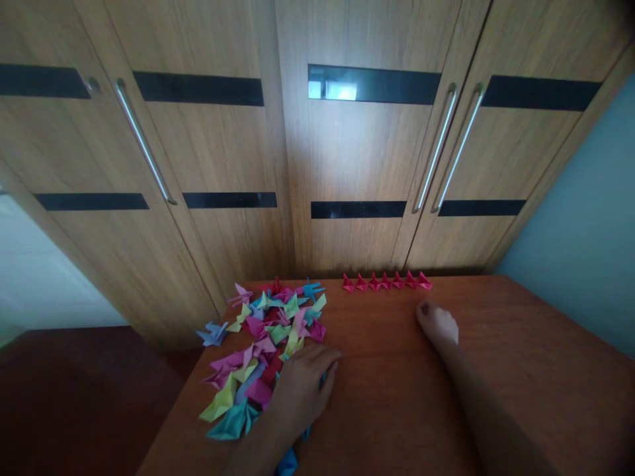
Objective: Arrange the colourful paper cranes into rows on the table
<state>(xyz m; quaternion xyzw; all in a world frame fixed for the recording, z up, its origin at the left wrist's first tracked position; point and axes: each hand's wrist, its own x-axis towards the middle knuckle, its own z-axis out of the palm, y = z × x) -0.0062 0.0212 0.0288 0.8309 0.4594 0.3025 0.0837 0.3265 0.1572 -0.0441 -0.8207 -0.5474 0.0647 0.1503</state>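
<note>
A wooden wardrobe (292,145) with black strips (198,88) and metal handles (143,142) fills the upper frame; one strip reflects bright light (341,90). At the right is a bluish wall (580,231), at lower left a dark floor (74,403).

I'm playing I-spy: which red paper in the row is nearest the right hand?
The red paper at the row's right end; the other six sit farther from the right hand, leftward.

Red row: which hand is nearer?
Right. The right hand is just in front of the red row, at its right end; the left hand is farther off, at the pile.
</note>
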